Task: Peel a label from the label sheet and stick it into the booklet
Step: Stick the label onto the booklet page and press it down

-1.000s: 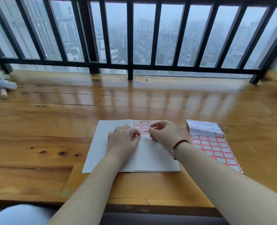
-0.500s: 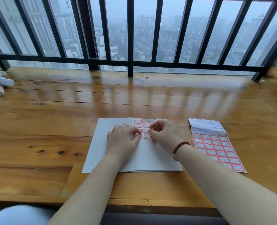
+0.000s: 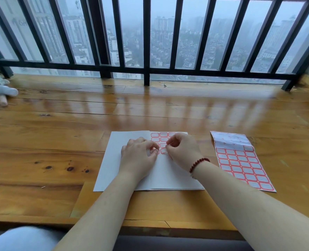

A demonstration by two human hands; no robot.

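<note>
Head view: right hand (image 3: 183,151) pinches label (image 3: 163,150) onto booklet (image 3: 113,160).

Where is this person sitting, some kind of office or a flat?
Most likely a high-rise flat's window ledge or enclosed balcony. A glossy wooden platform runs up to a black railing, and beyond the glass lies a hazy city of tower blocks seen from above.

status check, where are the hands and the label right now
Both hands over booklet. Right hand pinching label onto page; left hand pressing beside it. Label sheet lies apart. No obstruction.
</note>
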